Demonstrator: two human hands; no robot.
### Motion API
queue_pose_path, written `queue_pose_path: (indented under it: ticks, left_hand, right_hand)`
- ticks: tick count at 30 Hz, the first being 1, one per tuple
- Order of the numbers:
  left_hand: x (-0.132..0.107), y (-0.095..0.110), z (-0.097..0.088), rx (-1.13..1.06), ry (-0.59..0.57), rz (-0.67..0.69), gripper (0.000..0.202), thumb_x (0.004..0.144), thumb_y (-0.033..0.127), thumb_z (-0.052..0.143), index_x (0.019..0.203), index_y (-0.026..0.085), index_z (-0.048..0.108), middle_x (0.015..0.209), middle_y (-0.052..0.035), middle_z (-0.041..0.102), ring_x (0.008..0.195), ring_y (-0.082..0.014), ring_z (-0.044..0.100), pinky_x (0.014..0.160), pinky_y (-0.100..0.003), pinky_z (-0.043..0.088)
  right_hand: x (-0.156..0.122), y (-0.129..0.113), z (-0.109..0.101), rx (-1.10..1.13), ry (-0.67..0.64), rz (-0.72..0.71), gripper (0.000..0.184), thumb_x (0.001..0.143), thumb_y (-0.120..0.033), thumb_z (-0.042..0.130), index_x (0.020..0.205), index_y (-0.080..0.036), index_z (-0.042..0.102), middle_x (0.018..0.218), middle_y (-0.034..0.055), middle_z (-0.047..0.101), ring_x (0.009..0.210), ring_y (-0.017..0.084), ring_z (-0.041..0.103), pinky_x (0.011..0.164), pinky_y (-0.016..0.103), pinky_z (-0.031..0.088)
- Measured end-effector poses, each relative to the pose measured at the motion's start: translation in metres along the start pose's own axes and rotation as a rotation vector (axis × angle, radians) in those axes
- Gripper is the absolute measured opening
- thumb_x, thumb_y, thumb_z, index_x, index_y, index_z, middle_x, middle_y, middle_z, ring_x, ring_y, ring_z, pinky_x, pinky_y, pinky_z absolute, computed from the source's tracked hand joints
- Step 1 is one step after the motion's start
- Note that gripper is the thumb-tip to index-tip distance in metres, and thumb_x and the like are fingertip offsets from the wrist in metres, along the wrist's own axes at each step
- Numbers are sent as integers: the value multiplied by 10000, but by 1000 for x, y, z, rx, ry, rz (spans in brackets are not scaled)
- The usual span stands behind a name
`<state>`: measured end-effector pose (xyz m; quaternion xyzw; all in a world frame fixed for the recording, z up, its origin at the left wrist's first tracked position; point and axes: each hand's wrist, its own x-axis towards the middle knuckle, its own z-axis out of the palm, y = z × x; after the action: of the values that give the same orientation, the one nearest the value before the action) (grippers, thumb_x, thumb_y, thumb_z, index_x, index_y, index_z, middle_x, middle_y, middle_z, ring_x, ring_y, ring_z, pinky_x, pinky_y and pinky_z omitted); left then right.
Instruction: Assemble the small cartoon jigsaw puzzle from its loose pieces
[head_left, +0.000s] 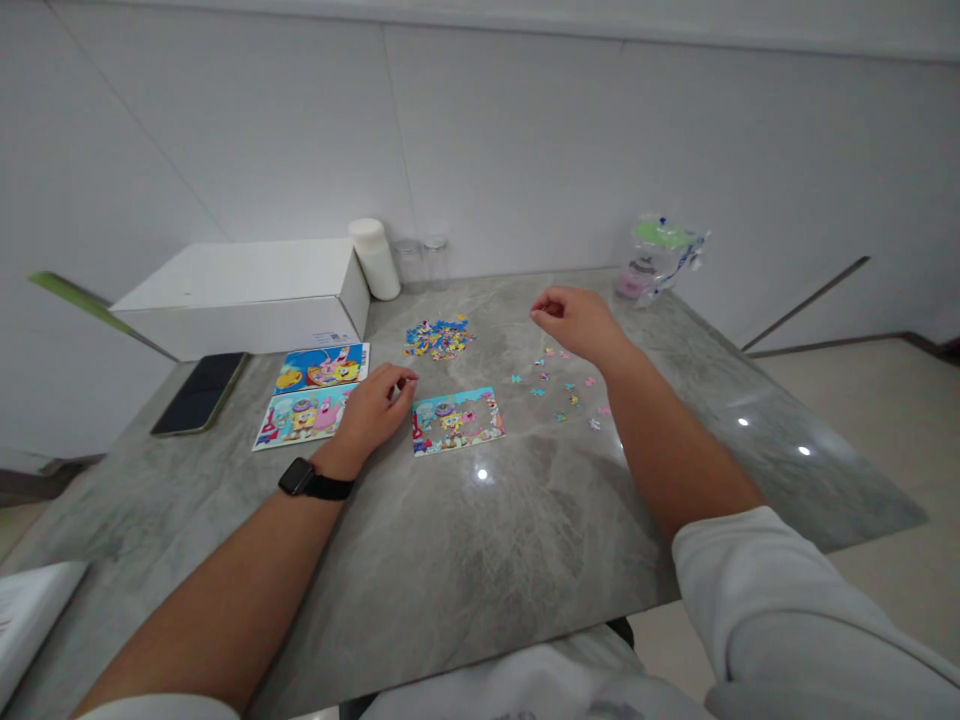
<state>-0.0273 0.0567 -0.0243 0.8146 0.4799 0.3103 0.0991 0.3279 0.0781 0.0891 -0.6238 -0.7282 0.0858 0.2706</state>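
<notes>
On the grey table, a partly filled jigsaw puzzle (421, 438) shows a cartoon scene along its edges, with a gap in the middle. My left hand (375, 408) rests just left of it, fingers curled in and no piece visible in them. Farther back on the right, my right hand (576, 322) is held with fingertips pinched together; whatever is between them is hidden. Several loose puzzle pieces (538, 393) lie scattered below that hand. A heap of mostly blue and yellow pieces (439, 338) sits behind the puzzle. Two picture cards (319, 368) lie left of my left hand, which partly covers the nearer one.
A white box (240, 300) stands at the back left, with a white bottle (375, 260) and two clear glasses (435, 262) beside it. A phone (201, 394) lies at the left. A clear plastic bag (660, 262) stands at the back right edge. Paper (37, 610) shows lower left.
</notes>
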Motion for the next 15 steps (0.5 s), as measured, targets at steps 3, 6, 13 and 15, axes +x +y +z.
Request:
queue_pose_path:
  ticks: [3,6,13,15]
  left_hand:
    - [0,-1,0,-7,0,3,228,1023,315,497,1085,201,684,992,-66,684,890,-211,627,833,-351,496]
    - [-1,-2,0,-5,-3,0,232,1013,306,505,1097,197,692,975,-62,676,873,-208,624,818,-350,491]
    - [-2,-1,0,11,-18,-1,218,1004,299,511,1097,207,685,975,-61,678,881,-210,626,826,-349,497]
    - [-2,0,0,15,-20,3,217,1006,294,508,1098,209,684,974,-60,674,883,-211,624,830,-351,499]
  right_hand:
    - [2,11,-4,-104,-99,42,226,962,-330,643,1009,-177,804,909,69,781,802,190,664,757,304,458]
    - [4,20,8,-203,-210,33,205,956,-329,674,1007,-190,815,945,73,800,845,200,692,752,297,460]
    - [-1,22,57,-365,-505,-16,192,892,-346,767,1027,-228,836,1081,85,824,949,219,737,762,275,489]
    - [-4,21,67,-391,-528,-35,206,871,-377,787,1012,-236,841,1060,86,827,944,230,740,758,280,502]
